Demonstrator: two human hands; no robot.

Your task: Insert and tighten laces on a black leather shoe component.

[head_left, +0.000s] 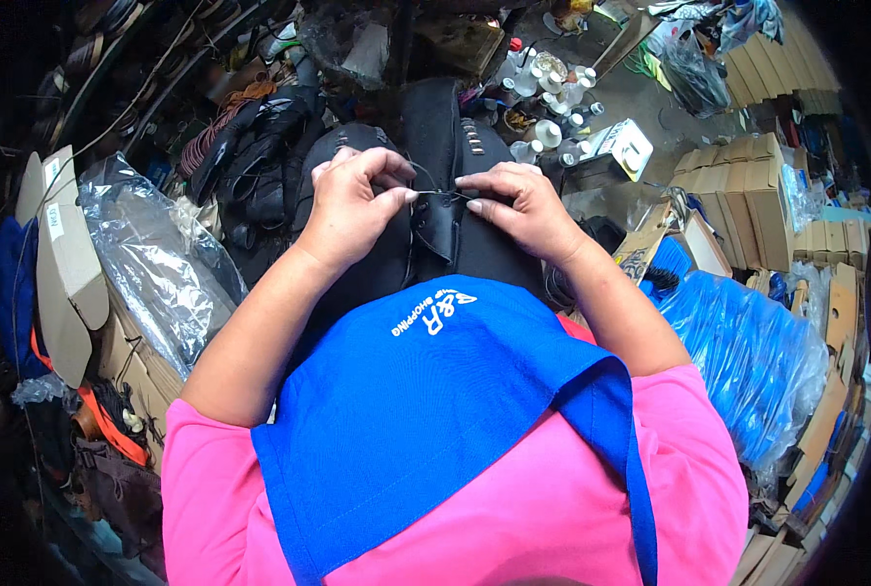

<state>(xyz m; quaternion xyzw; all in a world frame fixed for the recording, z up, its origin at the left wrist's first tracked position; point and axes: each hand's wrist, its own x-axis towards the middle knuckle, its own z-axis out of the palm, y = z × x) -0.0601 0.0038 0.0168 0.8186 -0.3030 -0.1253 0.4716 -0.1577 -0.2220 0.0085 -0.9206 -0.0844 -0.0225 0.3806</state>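
Over my lap, both hands pinch a thin thread (433, 191) that stretches between them. My left hand (362, 200) has its thumb and forefinger closed on one side of it. On the other side, the thumb and forefinger of my right hand (523, 207) press together on the thread. Just under the fingers lies a black leather-like piece (437, 232), whose exact kind I cannot make out. A long black strip or panel (430, 112) stands between my knees beyond it. A dark loop of the thread curves up beside my left fingers.
Black shoes or leather pieces (254, 156) are heaped at the left, near clear plastic wrap (157, 259). Several small white bottles (548, 132) stand ahead on the right. Cardboard boxes (738, 200) and a blue bundle in clear plastic (738, 352) fill the right side.
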